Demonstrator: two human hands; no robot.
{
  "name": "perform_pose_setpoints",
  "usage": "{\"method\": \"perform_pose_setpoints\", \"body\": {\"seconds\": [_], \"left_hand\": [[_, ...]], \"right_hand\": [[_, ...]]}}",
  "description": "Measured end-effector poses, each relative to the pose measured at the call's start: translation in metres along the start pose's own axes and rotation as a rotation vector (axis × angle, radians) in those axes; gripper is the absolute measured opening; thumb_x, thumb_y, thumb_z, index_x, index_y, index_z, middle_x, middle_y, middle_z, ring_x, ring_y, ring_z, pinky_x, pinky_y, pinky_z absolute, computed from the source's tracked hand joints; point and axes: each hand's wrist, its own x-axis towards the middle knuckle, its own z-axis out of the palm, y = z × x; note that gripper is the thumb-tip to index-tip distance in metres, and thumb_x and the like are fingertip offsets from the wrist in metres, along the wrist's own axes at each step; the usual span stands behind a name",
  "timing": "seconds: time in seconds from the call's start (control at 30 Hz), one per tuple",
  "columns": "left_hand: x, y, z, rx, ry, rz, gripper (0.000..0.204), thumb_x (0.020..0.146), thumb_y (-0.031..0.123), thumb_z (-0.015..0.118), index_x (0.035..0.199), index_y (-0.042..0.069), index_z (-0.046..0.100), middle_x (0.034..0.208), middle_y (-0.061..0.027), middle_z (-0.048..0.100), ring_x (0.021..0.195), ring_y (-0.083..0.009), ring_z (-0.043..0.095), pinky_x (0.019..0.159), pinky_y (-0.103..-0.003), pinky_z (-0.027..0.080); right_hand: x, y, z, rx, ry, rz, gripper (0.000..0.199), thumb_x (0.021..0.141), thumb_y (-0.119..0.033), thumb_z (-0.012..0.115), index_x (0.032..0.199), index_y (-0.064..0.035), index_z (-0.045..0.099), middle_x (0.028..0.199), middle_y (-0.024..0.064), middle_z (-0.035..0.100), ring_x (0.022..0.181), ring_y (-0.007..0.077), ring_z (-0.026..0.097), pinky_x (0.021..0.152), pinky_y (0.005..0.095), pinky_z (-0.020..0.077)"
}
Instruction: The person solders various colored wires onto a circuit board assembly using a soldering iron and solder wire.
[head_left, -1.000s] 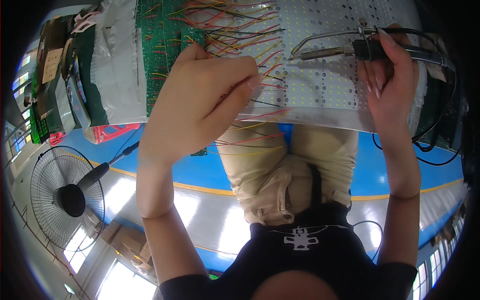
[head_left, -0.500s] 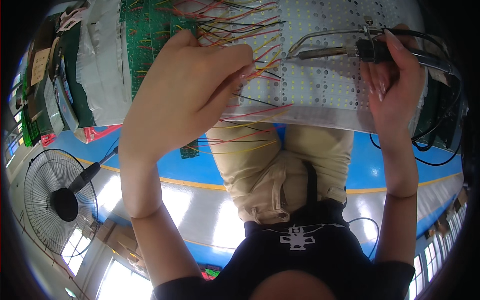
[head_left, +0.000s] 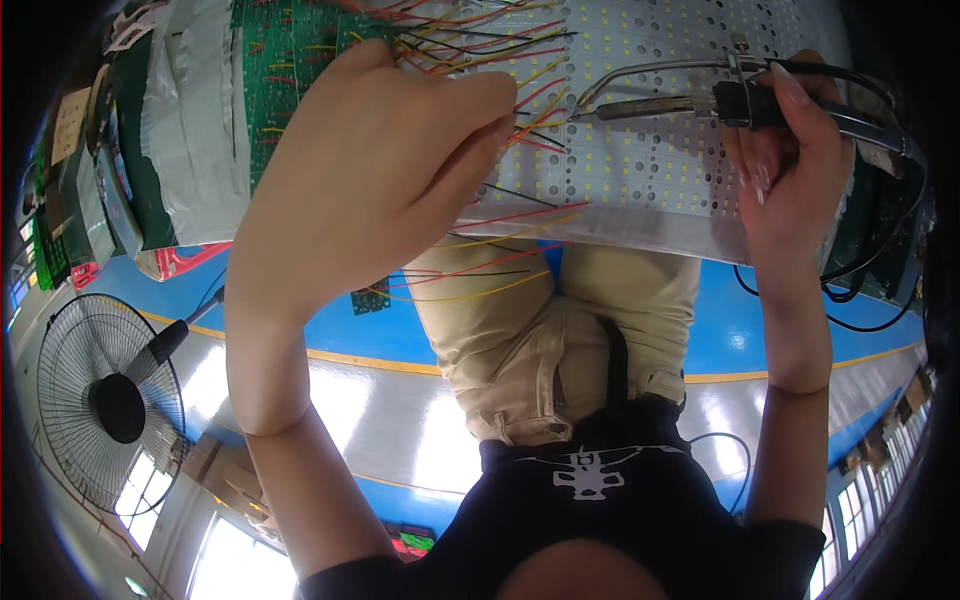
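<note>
Soldering iron [head_left: 650, 105] lies level in my right hand [head_left: 790, 165] at two o'clock, fingers pinched shut on its black handle so the tip reaches the white LED panel [head_left: 660, 170]. My left hand [head_left: 380, 170], at eleven o'clock, closes on coloured wires [head_left: 520, 110] to steady them beside the tip.
</note>
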Motion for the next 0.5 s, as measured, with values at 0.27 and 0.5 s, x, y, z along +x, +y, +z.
{"method": "perform_pose_setpoints", "body": {"seconds": [0.27,0.5], "left_hand": [[0.0,0.0032,0.0025,0.02,0.011,-0.039,0.01,0.081,0.014,0.046,0.083,0.006,0.052,0.054,-0.0061,0.047,0.051,-0.0249,0.039,0.062,-0.032,0.027],[-0.0026,0.0013,0.006,0.016,0.061,-0.016,0.013,0.083,0.015,0.045,0.083,0.006,0.054,0.056,-0.0068,0.049,0.052,-0.0254,0.042,0.063,-0.033,0.028]], "right_hand": [[-0.0005,-0.0015,0.0031,-0.029,0.01,-0.004,0.018,0.088,-0.016,0.046,0.087,-0.0001,0.054,0.041,-0.0036,0.028,0.035,0.0046,0.022,0.04,0.0212,0.0246],[-0.0015,-0.0031,0.0061,-0.021,-0.009,-0.007,0.017,0.088,-0.016,0.046,0.085,-0.0011,0.053,0.042,-0.0039,0.028,0.036,0.0044,0.023,0.04,0.0209,0.0248]]}}
